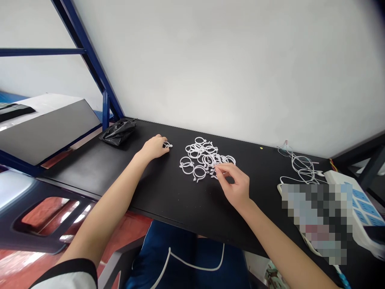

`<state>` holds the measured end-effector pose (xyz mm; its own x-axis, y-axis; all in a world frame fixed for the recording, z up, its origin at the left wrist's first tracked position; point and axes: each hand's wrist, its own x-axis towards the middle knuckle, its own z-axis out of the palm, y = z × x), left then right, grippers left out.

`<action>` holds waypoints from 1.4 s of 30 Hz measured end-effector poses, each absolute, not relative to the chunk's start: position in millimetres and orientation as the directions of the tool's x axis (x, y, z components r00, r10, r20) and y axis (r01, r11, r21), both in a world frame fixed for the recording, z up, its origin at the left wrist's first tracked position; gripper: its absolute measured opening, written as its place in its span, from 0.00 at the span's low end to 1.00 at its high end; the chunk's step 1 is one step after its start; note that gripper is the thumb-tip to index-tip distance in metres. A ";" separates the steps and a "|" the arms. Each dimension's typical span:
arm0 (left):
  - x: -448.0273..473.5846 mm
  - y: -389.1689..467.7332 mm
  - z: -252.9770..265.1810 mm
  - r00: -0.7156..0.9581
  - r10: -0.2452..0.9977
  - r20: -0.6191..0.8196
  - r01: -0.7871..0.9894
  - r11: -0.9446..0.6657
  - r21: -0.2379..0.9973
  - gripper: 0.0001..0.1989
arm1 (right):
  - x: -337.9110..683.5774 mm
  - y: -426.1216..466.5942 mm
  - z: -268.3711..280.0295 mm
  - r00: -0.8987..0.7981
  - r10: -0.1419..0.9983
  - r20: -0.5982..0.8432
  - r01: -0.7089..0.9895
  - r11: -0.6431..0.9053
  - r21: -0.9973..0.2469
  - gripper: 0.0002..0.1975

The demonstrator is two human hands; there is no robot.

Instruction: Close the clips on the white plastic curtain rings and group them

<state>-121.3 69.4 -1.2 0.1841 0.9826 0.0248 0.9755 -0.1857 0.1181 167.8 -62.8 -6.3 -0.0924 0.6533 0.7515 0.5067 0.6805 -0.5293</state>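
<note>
Several white curtain rings (199, 172) with small eyelets lie in a loose, overlapping pile on the black tabletop (177, 200). To the left of the pile, my left hand (155, 147) has its fingers curled round a white curtain ring (168, 145) at table height. Part of that ring is hidden behind the fingers. My right hand (236, 182) is at the pile's right edge, thumb and forefinger pinched on a white curtain ring there. The fingers cover some of the rings beneath them.
A crumpled black plastic bag (118, 132) lies at the far left. On the right are a tangle of white cable (302, 164), a blurred-out flat object (315, 220) and a white power strip (361, 204). A pale wall (225, 80) rises behind the table.
</note>
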 end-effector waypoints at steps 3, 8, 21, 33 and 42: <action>-120.9 69.6 -1.3 0.182 0.983 0.038 0.974 -0.185 0.128 0.19 | 166.8 -63.4 -5.3 -0.094 0.651 0.753 0.500 0.685 -0.530 0.07; -122.2 72.2 -2.9 0.206 0.978 0.047 0.968 -0.210 0.140 0.18 | 165.9 -64.2 -4.3 -0.099 0.652 0.752 0.495 0.688 -0.531 0.07; -120.5 67.3 -0.2 0.193 0.976 0.105 0.963 -0.209 0.172 0.19 | 166.8 -62.9 -5.7 -0.104 0.649 0.754 0.491 0.693 -0.528 0.07; -73.0 35.5 5.8 0.642 0.725 0.250 0.581 -0.672 0.458 0.10 | 168.0 -62.9 -8.1 -0.106 0.643 0.759 0.492 0.697 -0.522 0.08; -75.4 41.8 -1.0 0.662 0.737 0.138 0.630 -0.646 0.430 0.08 | 168.4 -62.9 -7.8 -0.106 0.641 0.760 0.492 0.698 -0.520 0.08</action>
